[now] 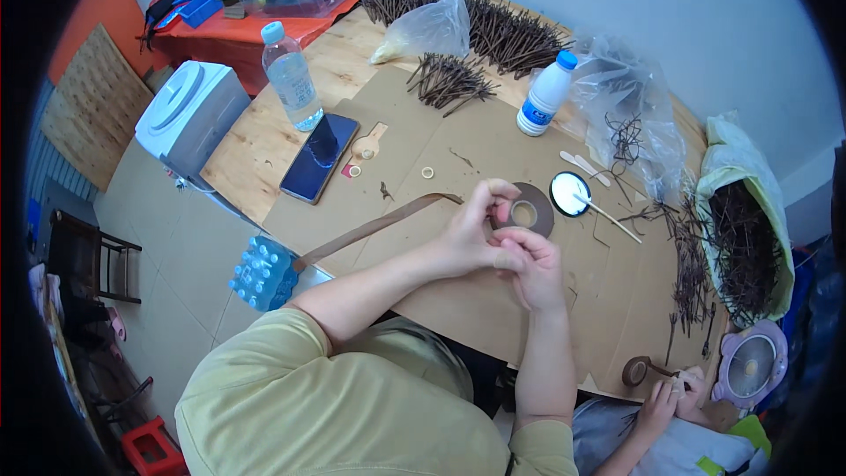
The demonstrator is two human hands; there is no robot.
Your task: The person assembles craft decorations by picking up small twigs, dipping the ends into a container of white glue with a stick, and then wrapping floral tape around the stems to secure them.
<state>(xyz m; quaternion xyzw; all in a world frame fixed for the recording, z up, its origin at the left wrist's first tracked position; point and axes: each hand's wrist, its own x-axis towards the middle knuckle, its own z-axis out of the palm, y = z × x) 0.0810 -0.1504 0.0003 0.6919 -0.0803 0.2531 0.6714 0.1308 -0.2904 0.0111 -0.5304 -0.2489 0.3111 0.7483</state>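
My left hand (pixel 476 234) and my right hand (pixel 532 266) meet over the cardboard, fingertips pinched close together. Whatever they pinch is too small or hidden to make out. Right behind the fingers is a roll of brown tape (pixel 542 200), partly covered by them; I cannot tell whether it is held or lying flat. A long brown tape strip (pixel 374 227) runs from beside my left hand across the cardboard to the table's left edge. To the right of the roll, a white stick (pixel 614 218) rests on a round dish with white contents (pixel 569 193).
Dark twig bundles (pixel 520 31) line the back, near a white bottle (pixel 546 95). A phone (pixel 319 159) and water bottle (pixel 293 79) stand left. A twig-filled sack (pixel 749 238) is at right. Lower right, another person's hands (pixel 674 394) work beside a second tape roll (pixel 634 371).
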